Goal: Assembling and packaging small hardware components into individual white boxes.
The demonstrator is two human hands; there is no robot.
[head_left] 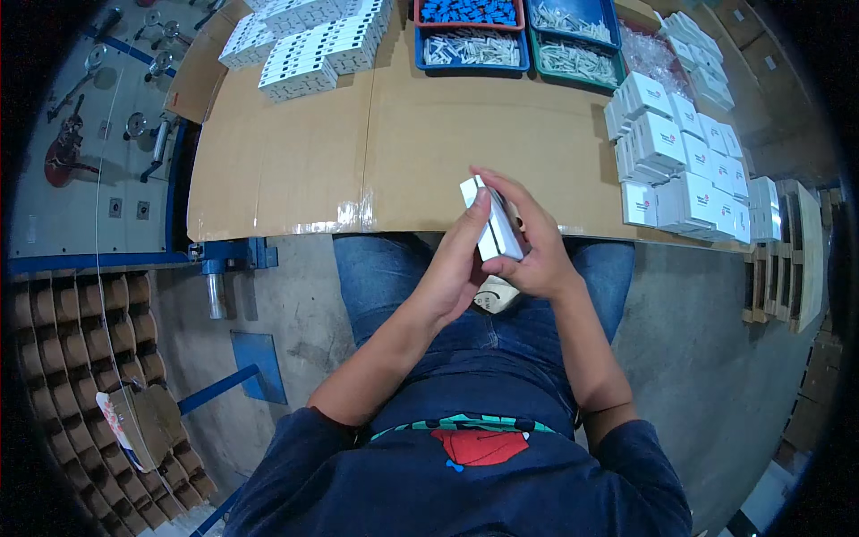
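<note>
Gripping a small white box (503, 237) between them, the left hand (455, 266) and right hand (546, 255) hold it tilted. The box lies just right of the left thumb and left of the bent right fingers, the right thumb at its near end; the left fingertips are hidden. Beyond the fingers lies cardboard (438, 143).

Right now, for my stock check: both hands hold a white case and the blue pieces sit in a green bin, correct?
Not green: the head view shows the blue plastic pieces in a red bin. Left hand and right hand hold the white case.
</note>
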